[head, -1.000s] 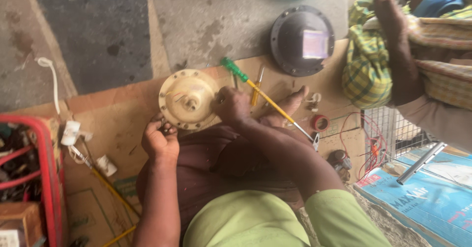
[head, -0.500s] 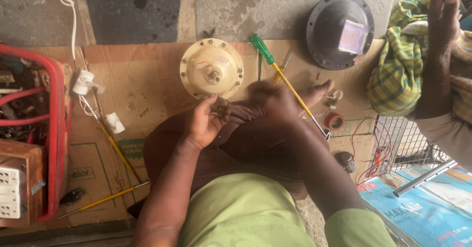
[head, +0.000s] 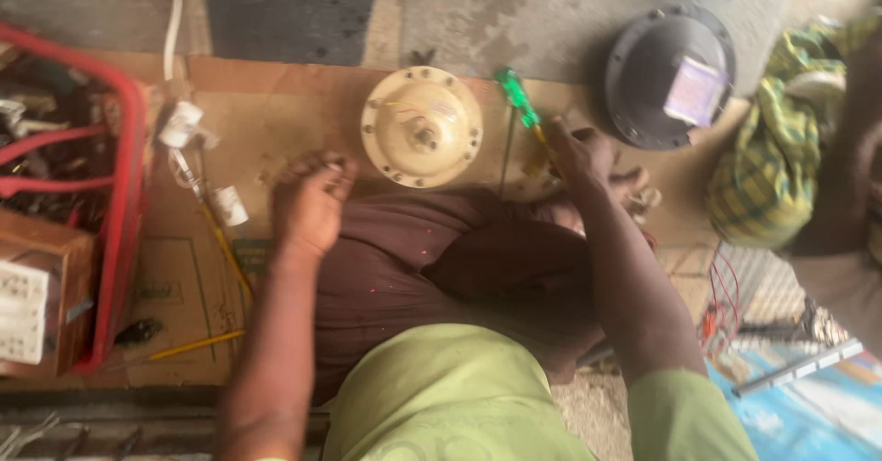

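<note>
I sit cross-legged on cardboard (head: pixel 276 130). A cream round motor housing (head: pixel 421 126) lies in front of my knees. My right hand (head: pixel 583 158) is just right of it, closed around the shaft of a green-handled screwdriver (head: pixel 514 98) that points away from me. My left hand (head: pixel 310 206) rests to the left of the housing with its fingers curled down onto the cardboard. Blur hides whether it holds anything.
A dark grey round cover (head: pixel 671 75) lies at the back right. A red basket (head: pixel 124 195) of wires and parts stands at the left, with white connectors (head: pixel 179 123) and yellow sticks (head: pixel 225 250) beside it. Another person in green checked cloth (head: pixel 781 158) sits at the right.
My left hand has dropped from in front of my lap to the cardboard left of the housing. My right hand has moved up onto the screwdriver. The view has shifted.
</note>
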`<state>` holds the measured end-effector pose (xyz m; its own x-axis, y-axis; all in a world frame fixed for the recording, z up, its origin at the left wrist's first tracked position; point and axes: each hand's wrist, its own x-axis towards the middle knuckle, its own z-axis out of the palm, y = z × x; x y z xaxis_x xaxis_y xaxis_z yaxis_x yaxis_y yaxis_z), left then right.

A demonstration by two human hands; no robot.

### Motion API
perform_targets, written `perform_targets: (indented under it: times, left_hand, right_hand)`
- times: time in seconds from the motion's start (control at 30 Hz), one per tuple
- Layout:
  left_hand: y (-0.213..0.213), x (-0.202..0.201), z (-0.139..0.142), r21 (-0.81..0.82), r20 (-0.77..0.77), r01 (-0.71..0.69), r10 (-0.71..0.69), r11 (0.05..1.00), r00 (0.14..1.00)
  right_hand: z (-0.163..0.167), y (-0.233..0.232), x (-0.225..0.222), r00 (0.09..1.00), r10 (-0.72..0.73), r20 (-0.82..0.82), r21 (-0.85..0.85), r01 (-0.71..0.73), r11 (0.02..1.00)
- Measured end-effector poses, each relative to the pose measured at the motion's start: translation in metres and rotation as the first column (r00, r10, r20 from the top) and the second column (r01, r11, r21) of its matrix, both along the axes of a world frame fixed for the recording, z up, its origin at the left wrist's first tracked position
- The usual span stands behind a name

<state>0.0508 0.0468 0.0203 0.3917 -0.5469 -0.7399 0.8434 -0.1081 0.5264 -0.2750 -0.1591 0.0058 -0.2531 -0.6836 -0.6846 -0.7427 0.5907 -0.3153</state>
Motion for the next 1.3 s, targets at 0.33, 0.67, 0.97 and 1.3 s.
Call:
perform_targets:
  times: [0.33,0.67,0.97,1.3]
  left_hand:
    - [0.003,0.081,-0.038,0.898,0.381,0.128,-0.889,0.422,0.255]
    - [-0.017,0.081,-0.03,0.968,0.202,0.126,-0.973,0.216,0.114]
    - [-0.096,-0.03,-0.018,0.507,0.481,0.215,-0.481,0.835,0.734]
    - [-0.067,-0.038,0.006,0.363,0.278,0.414,-0.522,0.834,0.807]
  right_hand:
    - [0.005,0.006,0.002,0.672,0.679,-0.297,-0.291,-0.74,0.606]
    - [-0.019,0.032,0.102,0.72,-0.198,0.665,0.038,0.231,0.972]
    - [0.007,0.03,0.12,0.698,-0.3,0.651,0.191,0.232,0.954]
    - [-0.012,0.017,0.071,0.747,0.62,0.24,-0.593,-0.393,0.703]
